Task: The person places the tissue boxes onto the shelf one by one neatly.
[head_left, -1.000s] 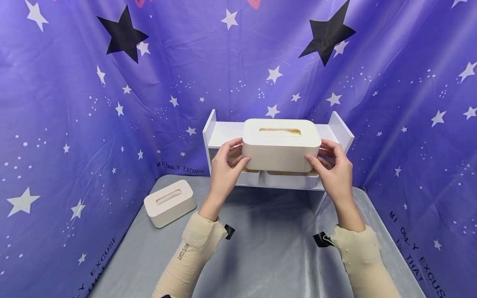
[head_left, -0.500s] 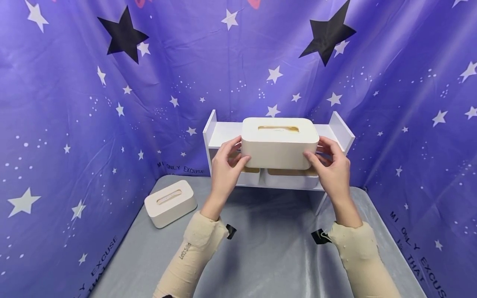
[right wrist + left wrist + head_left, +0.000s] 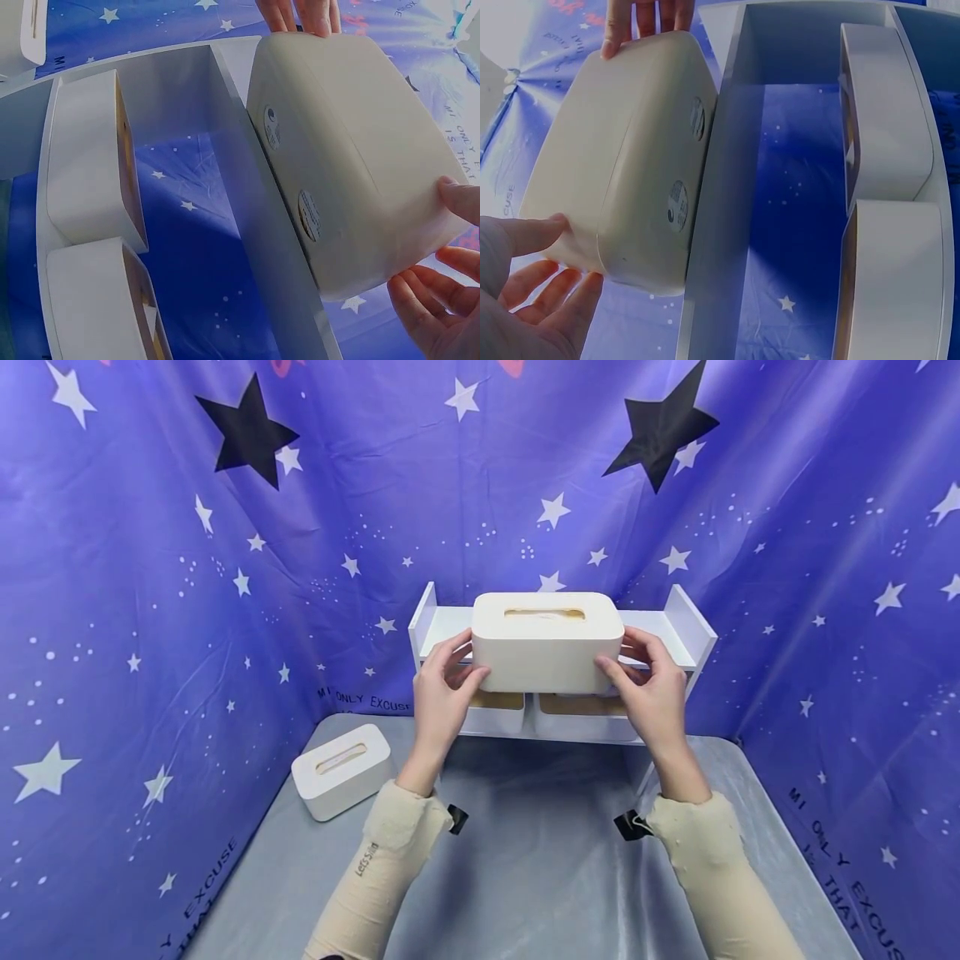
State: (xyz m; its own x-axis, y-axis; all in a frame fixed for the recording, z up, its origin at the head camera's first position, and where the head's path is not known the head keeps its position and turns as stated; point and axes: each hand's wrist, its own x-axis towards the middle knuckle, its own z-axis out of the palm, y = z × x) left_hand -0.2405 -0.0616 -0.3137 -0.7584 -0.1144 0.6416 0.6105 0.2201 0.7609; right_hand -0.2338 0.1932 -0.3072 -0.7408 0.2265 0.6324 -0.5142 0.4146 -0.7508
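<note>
A cream-white tissue box (image 3: 547,662) with a slot in its top is held level between both hands at the front of a white shelf's upper board (image 3: 448,625). My left hand (image 3: 439,703) grips its left end, thumb on the front face. The right hand (image 3: 654,695) grips the opposite end the same way. In the left wrist view, two round stickers show on the underside of the held tissue box (image 3: 649,202), close over the board's edge. On the lower tier stand two similar boxes, a left one (image 3: 489,722) and a right one (image 3: 581,728), partly hidden behind the held one.
Another tissue box (image 3: 343,772) lies at an angle on the grey cloth-covered table (image 3: 525,877), left of the shelf. Raised side panels (image 3: 690,625) bound the upper board at both ends. Purple star-printed curtains (image 3: 480,510) enclose the back and sides.
Both hands have carried the tissue box a little to the left and slightly up in the head view, towards the upper board. The tissue box on the table has stayed put.
</note>
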